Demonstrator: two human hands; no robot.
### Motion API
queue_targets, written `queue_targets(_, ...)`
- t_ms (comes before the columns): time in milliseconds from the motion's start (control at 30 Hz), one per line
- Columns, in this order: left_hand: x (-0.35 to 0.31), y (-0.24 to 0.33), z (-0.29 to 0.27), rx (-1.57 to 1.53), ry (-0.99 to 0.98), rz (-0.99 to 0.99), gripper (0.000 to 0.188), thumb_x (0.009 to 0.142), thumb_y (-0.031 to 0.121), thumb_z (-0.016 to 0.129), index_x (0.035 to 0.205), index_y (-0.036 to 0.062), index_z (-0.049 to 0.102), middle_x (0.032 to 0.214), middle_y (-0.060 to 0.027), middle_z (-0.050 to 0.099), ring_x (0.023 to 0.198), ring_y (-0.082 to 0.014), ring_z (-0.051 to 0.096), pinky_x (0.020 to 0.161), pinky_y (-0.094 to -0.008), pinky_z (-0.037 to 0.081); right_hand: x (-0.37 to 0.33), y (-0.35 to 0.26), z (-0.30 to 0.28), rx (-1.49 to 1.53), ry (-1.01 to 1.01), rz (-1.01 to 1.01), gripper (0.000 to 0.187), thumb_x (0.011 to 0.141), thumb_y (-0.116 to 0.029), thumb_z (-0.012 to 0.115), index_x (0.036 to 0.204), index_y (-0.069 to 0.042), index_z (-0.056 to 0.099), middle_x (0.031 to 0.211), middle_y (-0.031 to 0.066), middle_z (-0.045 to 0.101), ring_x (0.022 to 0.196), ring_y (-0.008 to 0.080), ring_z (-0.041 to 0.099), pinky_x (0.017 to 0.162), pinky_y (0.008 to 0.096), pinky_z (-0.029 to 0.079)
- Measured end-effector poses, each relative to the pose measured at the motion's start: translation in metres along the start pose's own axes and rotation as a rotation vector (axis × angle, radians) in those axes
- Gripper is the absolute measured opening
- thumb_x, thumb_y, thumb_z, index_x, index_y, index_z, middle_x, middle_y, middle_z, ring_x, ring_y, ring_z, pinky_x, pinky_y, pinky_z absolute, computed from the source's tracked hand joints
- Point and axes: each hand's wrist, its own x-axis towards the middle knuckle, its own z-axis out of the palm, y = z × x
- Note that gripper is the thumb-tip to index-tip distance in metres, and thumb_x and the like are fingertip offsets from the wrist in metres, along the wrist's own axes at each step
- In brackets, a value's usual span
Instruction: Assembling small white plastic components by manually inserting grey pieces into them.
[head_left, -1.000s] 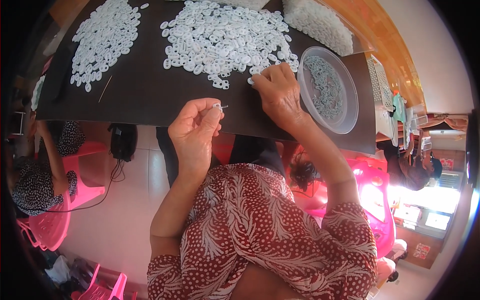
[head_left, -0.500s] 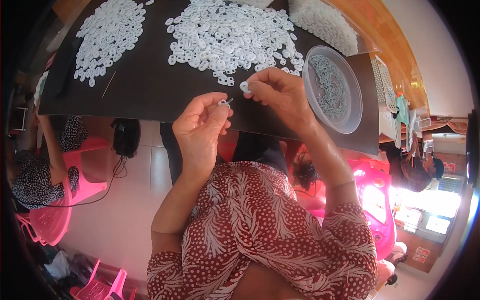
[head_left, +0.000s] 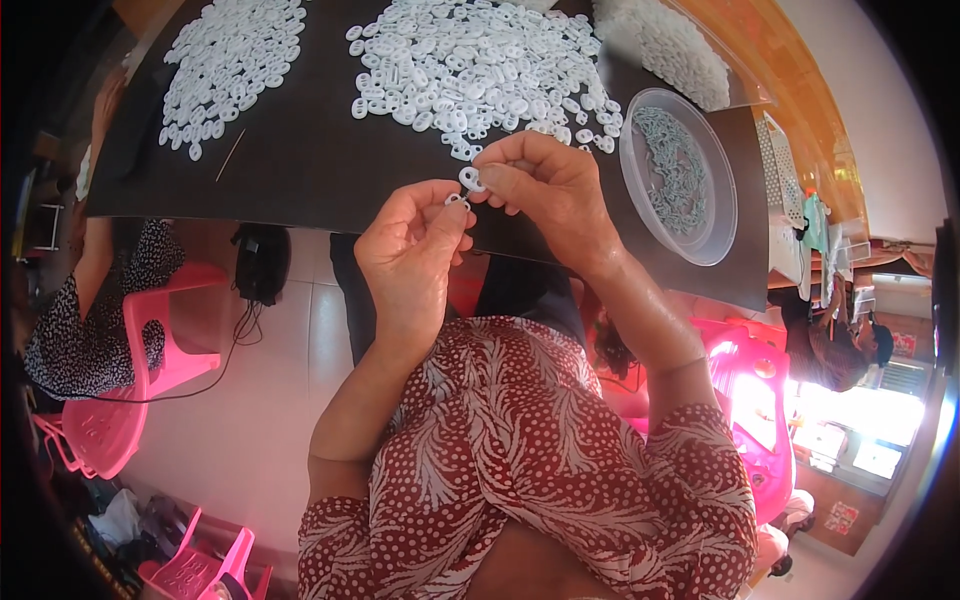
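Over the near edge of the dark table, my left hand (head_left: 405,260) pinches a small white plastic piece (head_left: 457,201) between thumb and forefinger. A thin grey pin stuck out of that piece a moment ago; now it is mostly hidden. My right hand (head_left: 555,200) pinches an oval white ring piece (head_left: 471,180) with holes through it. The two pieces meet or nearly touch at the fingertips; I cannot tell whether they are joined. Just beyond my hands spreads a large heap of similar white pieces (head_left: 470,75).
A round clear tub (head_left: 728,215) to the right holds many thin grey-green pins (head_left: 675,165). Behind it is a clear container of white pieces (head_left: 670,55). At left lie another white pile (head_left: 235,60) and a thin stick (head_left: 230,155). A person sits beside a pink chair (head_left: 135,390).
My right hand has moved left, bringing its white ring piece against or close to the piece in my left hand. The whole view has shifted slightly.
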Motion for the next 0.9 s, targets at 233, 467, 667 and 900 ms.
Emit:
queue_targets(233,0.000,-0.003,-0.003,0.008,0.022,-0.016,0.014,0.086,0.002,0.061,0.098,-0.0044,0.061,0.077,-0.0084,0.063,0.059,-0.0102,0.056,0.050,-0.0203,0.044,-0.001,0.002,0.001,-0.016,0.006,-0.020,0.017,0.087,-0.010,0.060,0.099,0.002,0.061,0.080,0.0053,0.065,0.073,0.0076,0.060,0.063,0.0199,0.045)
queue_targets(467,-0.001,-0.004,-0.004,-0.036,-0.001,-0.035,0.013,0.086,0.001,0.060,0.098,-0.0020,0.061,0.078,-0.0039,0.062,0.063,-0.0053,0.054,0.056,-0.0176,0.043,-0.004,0.009,0.004,-0.028,0.001,-0.092,0.012,0.087,-0.003,0.059,0.098,0.004,0.060,0.084,0.0044,0.063,0.076,0.0077,0.059,0.067,0.0214,0.046)
queue_targets(667,0.000,-0.005,-0.002,-0.023,0.004,0.017,0.013,0.087,0.001,0.060,0.098,-0.0050,0.060,0.079,-0.0078,0.063,0.060,-0.0087,0.056,0.052,-0.0188,0.044,-0.006,0.013,0.009,-0.128,0.042,-0.165,0.008,0.088,-0.005,0.057,0.091,0.002,0.060,0.078,0.0024,0.060,0.073,0.0056,0.056,0.065,0.0221,0.046)
queue_targets(900,-0.001,-0.007,-0.001,-0.052,-0.008,0.053,0.020,0.087,0.000,0.059,0.107,-0.0027,0.059,0.078,-0.0032,0.060,0.065,-0.0056,0.054,0.058,-0.0174,0.045,-0.008,0.010,0.014,-0.103,0.012,-0.185,0.008,0.087,-0.005,0.057,0.090,0.002,0.060,0.079,0.0030,0.060,0.073,0.0060,0.055,0.066,0.0231,0.047)
